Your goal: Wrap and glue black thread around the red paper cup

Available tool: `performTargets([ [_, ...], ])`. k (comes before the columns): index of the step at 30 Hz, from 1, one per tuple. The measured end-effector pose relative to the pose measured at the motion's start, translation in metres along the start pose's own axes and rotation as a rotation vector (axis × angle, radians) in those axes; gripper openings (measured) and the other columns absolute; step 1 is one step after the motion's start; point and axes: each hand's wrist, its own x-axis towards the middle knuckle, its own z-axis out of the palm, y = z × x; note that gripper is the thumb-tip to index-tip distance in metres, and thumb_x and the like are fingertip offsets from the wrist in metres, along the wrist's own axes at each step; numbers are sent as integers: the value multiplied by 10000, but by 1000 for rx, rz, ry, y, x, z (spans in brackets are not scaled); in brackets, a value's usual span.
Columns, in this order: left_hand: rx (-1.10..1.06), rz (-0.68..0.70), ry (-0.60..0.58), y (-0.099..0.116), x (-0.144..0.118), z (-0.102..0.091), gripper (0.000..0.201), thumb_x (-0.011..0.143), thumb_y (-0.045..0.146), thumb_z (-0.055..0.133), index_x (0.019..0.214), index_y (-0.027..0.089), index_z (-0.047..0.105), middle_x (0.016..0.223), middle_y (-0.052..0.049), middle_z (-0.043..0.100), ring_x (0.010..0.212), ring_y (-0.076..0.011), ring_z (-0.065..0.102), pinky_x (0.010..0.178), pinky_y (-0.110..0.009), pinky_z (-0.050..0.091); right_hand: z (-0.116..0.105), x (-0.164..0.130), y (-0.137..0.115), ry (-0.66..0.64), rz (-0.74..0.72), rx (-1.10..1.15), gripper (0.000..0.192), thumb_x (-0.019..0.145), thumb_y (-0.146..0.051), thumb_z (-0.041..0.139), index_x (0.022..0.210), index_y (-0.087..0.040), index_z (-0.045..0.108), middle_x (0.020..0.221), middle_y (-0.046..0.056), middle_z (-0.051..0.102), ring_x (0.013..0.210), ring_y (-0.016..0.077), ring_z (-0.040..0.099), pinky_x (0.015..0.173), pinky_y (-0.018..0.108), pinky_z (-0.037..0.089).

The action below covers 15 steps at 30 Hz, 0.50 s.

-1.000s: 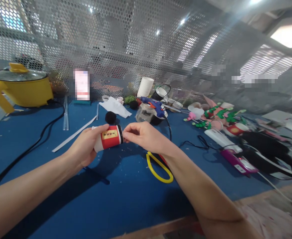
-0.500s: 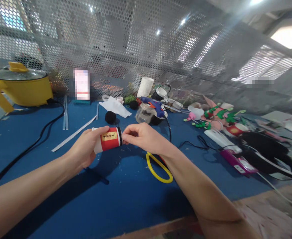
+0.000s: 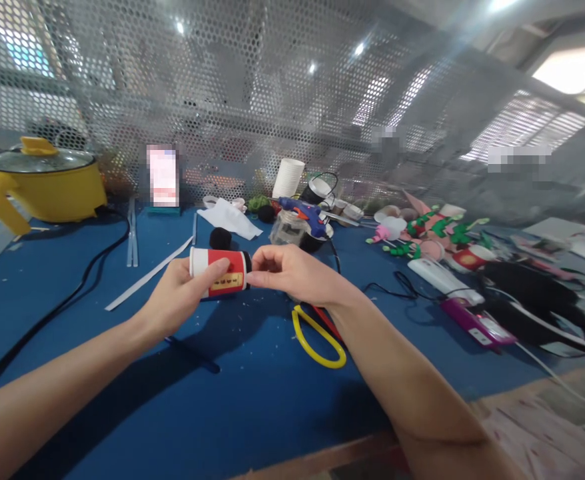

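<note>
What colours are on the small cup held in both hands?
The cup is red with a white rim end and a yellow label; head view.

You face a blue desk (image 3: 252, 407) with a wooden front edge along the bottom of the frame. Behind it, across the upper half, stands a perforated metal screen (image 3: 252, 87). Daylight comes through a window (image 3: 20, 50) at upper left, and a bright ceiling panel (image 3: 580, 73) glows at upper right.
</note>
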Motion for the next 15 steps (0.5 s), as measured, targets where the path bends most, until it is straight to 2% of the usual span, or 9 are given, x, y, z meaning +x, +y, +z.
performTargets([
  [2, -25, -46, -56, 4, 2, -3, 86, 644, 216, 637, 638, 136, 668, 549, -28, 638, 515, -115, 568, 521, -174, 443, 0, -1, 0, 16, -26, -2, 149, 722, -269, 560, 660, -150, 494, 623, -36, 477, 554, 65, 421, 524, 199, 353],
  [5, -173, -192, -162, 9, 8, -6, 155, 661, 262, 617, 698, 124, 678, 675, -89, 674, 587, -160, 601, 592, -228, 472, 2, -6, 0, 52, -76, -68, 123, 728, -242, 549, 663, -156, 490, 628, -34, 491, 562, 72, 438, 541, 206, 365],
  [8, -234, -288, -203, 7, 10, -7, 231, 688, 320, 584, 761, 123, 680, 739, -104, 677, 596, -158, 596, 569, -222, 465, 6, -14, 2, 87, -173, -222, 70, 731, -193, 541, 678, -162, 507, 677, -18, 526, 631, 92, 472, 610, 225, 377],
  [11, -196, -247, -190, 1, 8, -4, 213, 674, 282, 610, 800, 123, 674, 730, -85, 674, 587, -135, 581, 552, -196, 445, 10, -20, 6, 105, -210, -209, 71, 726, -219, 563, 715, -169, 514, 723, -11, 543, 673, 97, 491, 651, 229, 385],
  [15, -100, -148, -128, -6, 1, 0, 150, 627, 251, 656, 706, 124, 670, 631, -55, 654, 528, -114, 548, 502, -182, 407, 13, -24, 9, 114, -91, -8, 186, 710, -326, 581, 758, -167, 498, 722, -5, 542, 651, 96, 494, 618, 226, 410],
])
